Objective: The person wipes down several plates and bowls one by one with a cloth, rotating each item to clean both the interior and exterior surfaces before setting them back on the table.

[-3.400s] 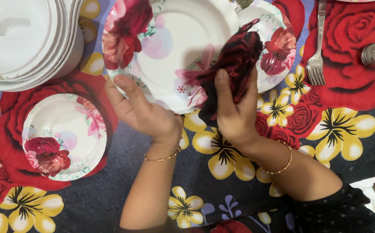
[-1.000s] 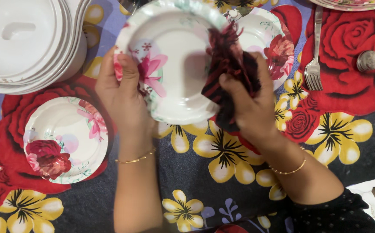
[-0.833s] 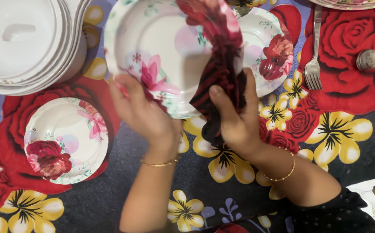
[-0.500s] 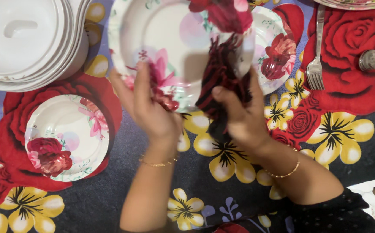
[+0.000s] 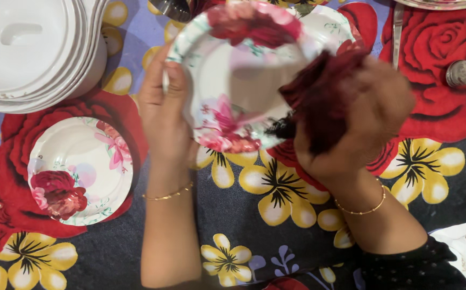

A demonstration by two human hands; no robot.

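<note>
A floral plate (image 5: 238, 80) was held tilted above the flowered tablecloth (image 5: 297, 236), gripped at its near-left rim by the left hand (image 5: 163, 107), fingers closed around the edge. A dark red cloth (image 5: 318, 102) was bunched tight in the right hand (image 5: 361, 123) and pressed against the plate's right side, blurred. A smaller floral plate (image 5: 77, 169) was left lying flat well to the left, below a stack of white dishes (image 5: 34, 48)

A round white plate with pink flower print (image 5: 238, 80) is held tilted above the table, a dark red cloth (image 5: 318, 102) pressed against its right rim.
</note>
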